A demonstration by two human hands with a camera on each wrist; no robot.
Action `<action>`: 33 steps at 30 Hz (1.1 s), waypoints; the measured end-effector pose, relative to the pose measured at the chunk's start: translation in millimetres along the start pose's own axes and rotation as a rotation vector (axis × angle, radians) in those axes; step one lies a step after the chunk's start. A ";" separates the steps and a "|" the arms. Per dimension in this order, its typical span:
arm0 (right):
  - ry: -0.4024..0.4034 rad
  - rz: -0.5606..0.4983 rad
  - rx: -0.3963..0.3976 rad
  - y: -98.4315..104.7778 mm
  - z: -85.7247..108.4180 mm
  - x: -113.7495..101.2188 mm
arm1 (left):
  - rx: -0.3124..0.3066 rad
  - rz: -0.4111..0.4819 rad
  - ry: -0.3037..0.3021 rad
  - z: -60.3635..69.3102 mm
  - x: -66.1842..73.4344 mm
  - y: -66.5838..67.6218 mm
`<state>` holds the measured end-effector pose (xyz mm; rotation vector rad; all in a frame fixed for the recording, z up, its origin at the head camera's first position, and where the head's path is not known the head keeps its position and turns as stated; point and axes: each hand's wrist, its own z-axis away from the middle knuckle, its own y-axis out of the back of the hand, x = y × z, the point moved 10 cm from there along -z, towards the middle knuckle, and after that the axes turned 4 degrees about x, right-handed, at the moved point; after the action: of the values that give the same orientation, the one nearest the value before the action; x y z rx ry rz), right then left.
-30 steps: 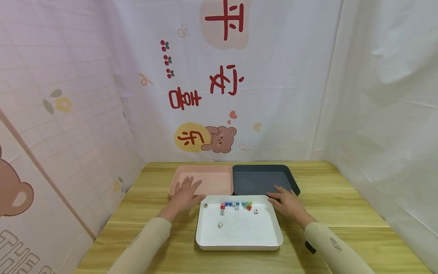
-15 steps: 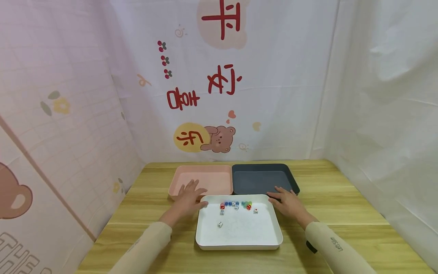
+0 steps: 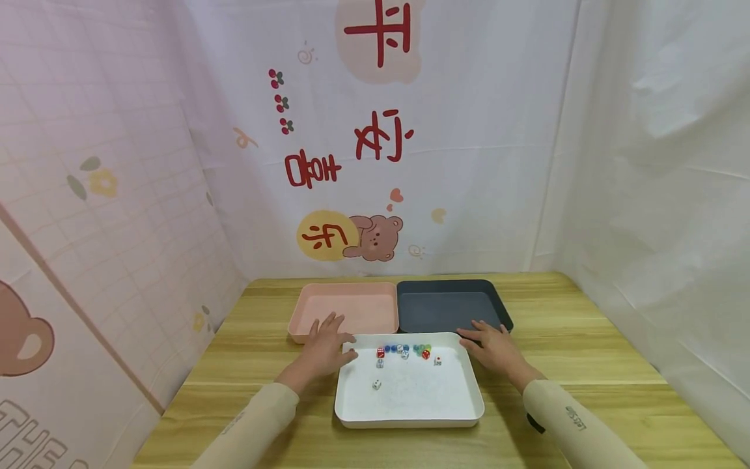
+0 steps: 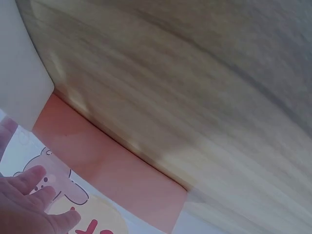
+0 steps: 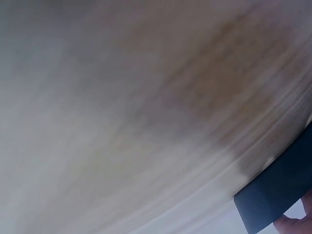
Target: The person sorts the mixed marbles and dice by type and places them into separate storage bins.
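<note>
A white tray (image 3: pixel 410 397) lies on the table. Along its far side are a red die (image 3: pixel 381 352), another red die (image 3: pixel 426 355), several white dice and small blue and green pieces too small to name. One white die (image 3: pixel 377 385) lies apart, nearer the front. My left hand (image 3: pixel 321 352) is over the tray's far left corner with fingers spread, thumb and a finger reaching over the rim. At the far right corner is my right hand (image 3: pixel 493 348), its fingers loose and holding nothing. In the left wrist view, fingers (image 4: pixel 41 192) show beside the pink tray.
Behind the white tray sit a pink tray (image 3: pixel 351 309) and, to its right, a dark blue tray (image 3: pixel 448 309), side by side on the wooden table (image 3: pixel 574 345). A printed cloth (image 3: pixel 469 130) hangs behind, with more cloth at both sides.
My left hand has moved right and toward me, from the pink tray's front edge to the white tray's far left corner, covering a small brownish thing seen there earlier. My right hand stays put.
</note>
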<state>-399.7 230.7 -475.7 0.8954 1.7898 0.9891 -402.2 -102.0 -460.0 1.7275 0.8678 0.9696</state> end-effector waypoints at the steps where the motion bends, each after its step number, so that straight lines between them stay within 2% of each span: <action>1: -0.001 0.003 -0.001 0.5 0.0 -0.2 | -0.001 -0.004 -0.001 0.0 0.7 0.3; 13: -0.025 0.019 -0.025 -1.7 0.4 4.1 | -0.033 -0.080 0.011 -2.6 8.7 -1.9; 19: -0.025 0.018 -0.030 -2.6 0.8 4.0 | -0.064 -0.130 0.040 -5.9 11.4 -11.8; 25: -0.031 0.011 -0.039 -3.4 0.9 2.8 | -0.062 -0.213 0.065 -8.6 11.7 -16.6; 33: -0.040 0.003 -0.045 -2.7 1.0 2.5 | -0.065 -0.217 0.072 -9.5 14.2 -17.9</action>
<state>-400.1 232.0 -479.2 0.8843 1.7271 1.0027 -406.8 -80.5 -471.3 1.5163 1.0357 0.9080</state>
